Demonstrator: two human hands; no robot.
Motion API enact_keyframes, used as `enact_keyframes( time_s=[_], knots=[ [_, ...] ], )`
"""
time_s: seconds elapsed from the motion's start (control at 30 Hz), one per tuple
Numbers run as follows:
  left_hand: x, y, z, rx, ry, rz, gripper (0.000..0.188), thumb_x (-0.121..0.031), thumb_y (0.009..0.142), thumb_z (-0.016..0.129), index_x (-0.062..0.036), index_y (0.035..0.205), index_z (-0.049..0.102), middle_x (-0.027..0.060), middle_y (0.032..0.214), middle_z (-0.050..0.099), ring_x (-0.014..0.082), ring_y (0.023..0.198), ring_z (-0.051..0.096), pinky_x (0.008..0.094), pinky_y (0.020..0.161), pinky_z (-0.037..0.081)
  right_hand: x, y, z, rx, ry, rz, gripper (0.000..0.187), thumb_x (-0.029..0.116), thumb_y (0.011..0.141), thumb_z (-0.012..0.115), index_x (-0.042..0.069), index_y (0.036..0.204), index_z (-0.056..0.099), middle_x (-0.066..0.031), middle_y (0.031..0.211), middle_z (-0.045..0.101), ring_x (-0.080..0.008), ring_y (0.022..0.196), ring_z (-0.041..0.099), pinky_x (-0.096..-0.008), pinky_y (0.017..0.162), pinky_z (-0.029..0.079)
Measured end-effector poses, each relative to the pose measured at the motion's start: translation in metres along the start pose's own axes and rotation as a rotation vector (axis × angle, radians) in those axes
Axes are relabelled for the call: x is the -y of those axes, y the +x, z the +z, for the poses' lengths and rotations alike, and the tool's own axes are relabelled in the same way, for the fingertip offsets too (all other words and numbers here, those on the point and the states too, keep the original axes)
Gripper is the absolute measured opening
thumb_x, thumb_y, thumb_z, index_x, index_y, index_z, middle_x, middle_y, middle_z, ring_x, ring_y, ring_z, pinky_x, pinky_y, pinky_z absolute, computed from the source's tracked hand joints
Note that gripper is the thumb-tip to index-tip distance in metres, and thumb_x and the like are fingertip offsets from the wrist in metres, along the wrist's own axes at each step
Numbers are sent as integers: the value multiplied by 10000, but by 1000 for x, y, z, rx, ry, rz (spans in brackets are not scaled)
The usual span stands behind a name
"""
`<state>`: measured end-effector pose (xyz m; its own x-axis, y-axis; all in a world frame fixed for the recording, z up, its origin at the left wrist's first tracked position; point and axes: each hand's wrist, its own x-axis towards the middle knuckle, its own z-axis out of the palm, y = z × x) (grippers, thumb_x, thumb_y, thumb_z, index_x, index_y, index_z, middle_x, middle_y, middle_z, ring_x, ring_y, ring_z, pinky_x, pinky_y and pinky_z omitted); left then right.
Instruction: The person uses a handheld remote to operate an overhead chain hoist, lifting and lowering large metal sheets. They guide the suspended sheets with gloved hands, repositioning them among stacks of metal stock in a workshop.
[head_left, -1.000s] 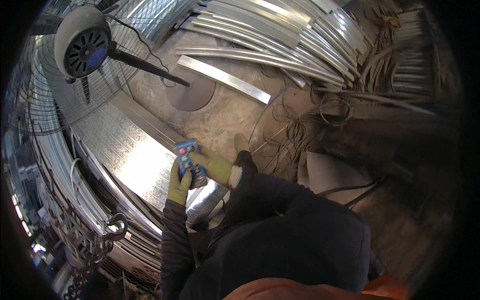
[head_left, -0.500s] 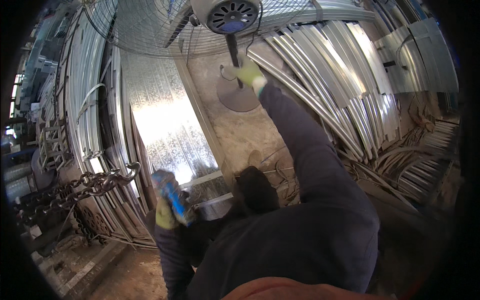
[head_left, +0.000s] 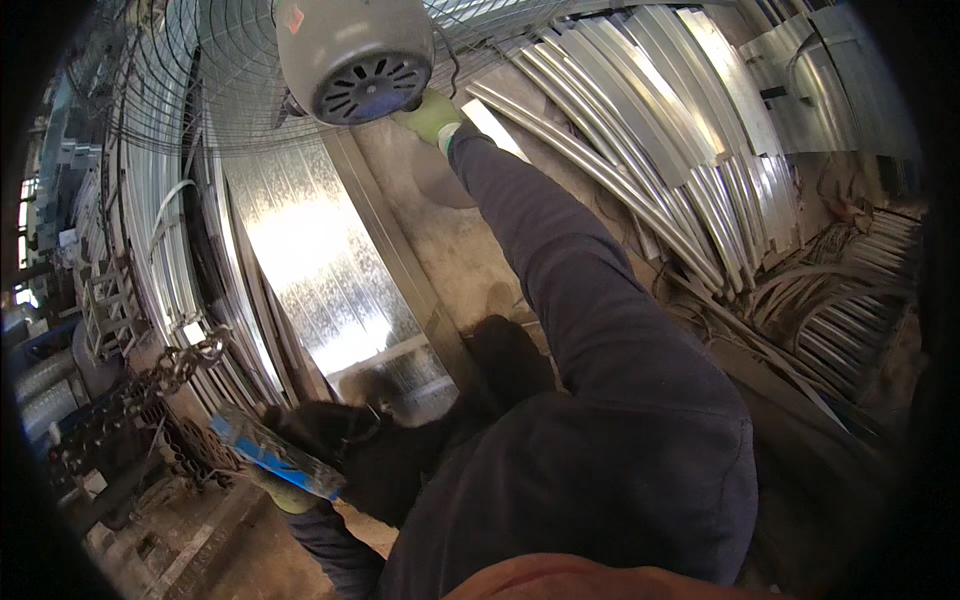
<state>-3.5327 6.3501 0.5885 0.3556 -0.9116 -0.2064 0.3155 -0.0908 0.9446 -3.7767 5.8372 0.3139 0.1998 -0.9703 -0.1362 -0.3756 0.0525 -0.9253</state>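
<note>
right hand (head_left: pixel 432 115) grips fan motor (head_left: pixel 352 55), left hand (head_left: pixel 285 492) holds blue tool (head_left: pixel 270 455)

Fan motor (head_left: pixel 352 55) above metal sheet (head_left: pixel 315 265), curved metal strips (head_left: pixel 660 130) to its right.

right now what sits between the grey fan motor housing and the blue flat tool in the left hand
In the head view, a shiny ribbed galvanized metal sheet lies between them.
</note>
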Motion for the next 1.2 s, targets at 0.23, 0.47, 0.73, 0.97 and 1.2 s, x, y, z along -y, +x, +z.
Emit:
enact_keyframes(
  time_s=[0.23, 0.47, 0.73, 0.97, 1.2],
  knots=[
    [-42, 57, 36, 79, -253, -175, 883, -601, 951, 726, -49, 1573, 431, 200, 1185, 750, 318, 872, 791, 433, 679, 685, -64, 4, 20, -27, -318, -203, 722, 544, 991, 575, 164, 1599, 482, -173, 1633, 482, -333, 1502, 464, -384, 1244, 365],
    [74, 151, 30, 235, -170, -195, 913, -714, 897, 723, -30, 1473, 537, 144, 1068, 766, 253, 770, 776, 344, 565, 648, -37, -19, -100, -183, 211, 108, 664, 426, 846, 868, -36, 1291, 697, -153, 1204, 764, -268, 1084, 711, -374, 966, 537],
    [95, 215, 28, 34, -8, -413, 800, -788, 952, 579, -164, 1451, 557, 75, 1074, 704, 199, 546, 607, 360, 463, 496, -69, -21, -168, -329, 590, 443, 634, 469, 835, 895, -10, 1206, 712, -102, 1120, 727, -206, 982, 670, -370, 868, 558],
    [103, 283, 49, 77, -8, -470, 713, -719, 943, 620, -191, 1416, 550, 99, 1083, 688, 243, 546, 644, 400, 419, 528, 1, -83, -156, -477, 469, 205, 637, 405, 819, 875, -53, 1217, 681, -170, 1154, 753, -300, 1093, 713, -398, 988, 546],
    [91, 299, 98, 322, -57, -448, 786, -769, 954, 589, -186, 1476, 514, 90, 1130, 697, 221, 593, 681, 361, 437, 545, 163, -142, -243, -708, 431, -18, 500, 370, 801, 856, 19, 1106, 674, -106, 947, 705, -220, 854, 672, -389, 825, 545]
  ],
)
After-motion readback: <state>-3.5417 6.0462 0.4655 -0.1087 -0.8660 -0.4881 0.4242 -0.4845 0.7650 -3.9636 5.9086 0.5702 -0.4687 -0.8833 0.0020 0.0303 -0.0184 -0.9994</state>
